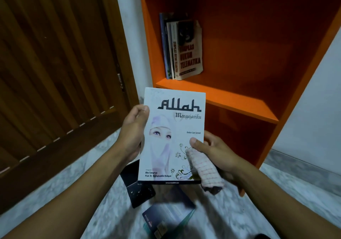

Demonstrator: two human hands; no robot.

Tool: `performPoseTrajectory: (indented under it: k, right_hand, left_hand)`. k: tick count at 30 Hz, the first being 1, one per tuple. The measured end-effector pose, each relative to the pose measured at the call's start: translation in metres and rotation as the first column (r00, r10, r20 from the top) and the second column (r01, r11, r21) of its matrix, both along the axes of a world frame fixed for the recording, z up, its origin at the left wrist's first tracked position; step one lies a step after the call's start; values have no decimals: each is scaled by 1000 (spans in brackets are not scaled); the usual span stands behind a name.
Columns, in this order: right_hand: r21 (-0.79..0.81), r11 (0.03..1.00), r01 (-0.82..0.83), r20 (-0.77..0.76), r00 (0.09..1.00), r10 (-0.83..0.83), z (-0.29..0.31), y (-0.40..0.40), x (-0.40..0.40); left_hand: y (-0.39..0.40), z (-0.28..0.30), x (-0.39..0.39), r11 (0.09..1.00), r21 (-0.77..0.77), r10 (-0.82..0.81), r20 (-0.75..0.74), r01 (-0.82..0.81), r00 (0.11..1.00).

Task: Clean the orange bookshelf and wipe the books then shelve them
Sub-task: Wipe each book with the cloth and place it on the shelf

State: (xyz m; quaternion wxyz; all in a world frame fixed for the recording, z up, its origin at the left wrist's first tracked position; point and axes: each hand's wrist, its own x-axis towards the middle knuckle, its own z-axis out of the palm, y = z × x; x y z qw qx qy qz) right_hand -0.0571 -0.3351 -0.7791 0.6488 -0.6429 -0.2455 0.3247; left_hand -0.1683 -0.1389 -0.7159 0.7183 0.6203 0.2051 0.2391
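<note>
I hold a white paperback (171,128) with the cover title "Allah Mengajariku" upright in front of me. My left hand (133,133) grips its left edge. My right hand (212,146) holds a pale checked cloth (204,168) against the cover's lower right corner, thumb on the cover. Behind stands the orange bookshelf (239,98). Several books (181,48) stand upright at the left end of its middle shelf.
A black book (138,189) and a blue-green book (169,216) lie on the marbled floor below my hands. A brown slatted wooden door (55,72) fills the left side. A white wall (313,113) runs along the bookshelf's right side.
</note>
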Motion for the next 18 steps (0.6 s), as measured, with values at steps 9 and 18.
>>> performPoseTrajectory:
  k: [9, 18]
  right_hand:
    - [89, 994, 65, 189, 979, -81, 88, 13, 46]
    - [197, 790, 581, 350, 711, -610, 143, 35, 108]
  left_hand:
    - [39, 52, 5, 922, 276, -182, -310, 272, 933]
    - [44, 55, 109, 930, 361, -38, -80, 65, 996]
